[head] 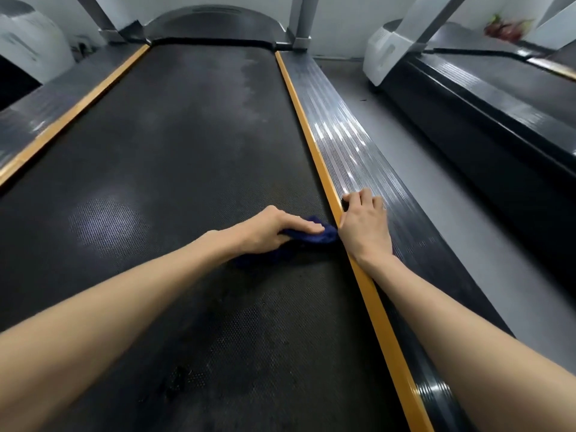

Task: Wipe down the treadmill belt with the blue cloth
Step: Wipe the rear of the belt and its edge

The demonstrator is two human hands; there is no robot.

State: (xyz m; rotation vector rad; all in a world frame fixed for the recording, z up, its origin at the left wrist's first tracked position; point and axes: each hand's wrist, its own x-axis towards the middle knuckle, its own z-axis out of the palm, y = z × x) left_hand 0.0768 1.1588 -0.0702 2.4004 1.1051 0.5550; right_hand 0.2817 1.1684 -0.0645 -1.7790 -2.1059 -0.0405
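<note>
The dark textured treadmill belt [174, 157] runs away from me between two orange strips. My left hand [274, 229] presses a crumpled dark blue cloth [314, 236] flat on the belt, close to its right edge. Part of the cloth is hidden under the palm. My right hand [364, 226] rests on the ribbed right side rail [352, 151], fingers curled over the orange strip [311, 132], holding nothing. Pale dusty patches show on the belt far ahead and at mid left.
A left side rail [46, 113] with its own orange strip borders the belt. The motor hood [215, 23] and two grey uprights stand at the far end. A second treadmill [486, 98] lies to the right across a strip of grey floor [420, 169].
</note>
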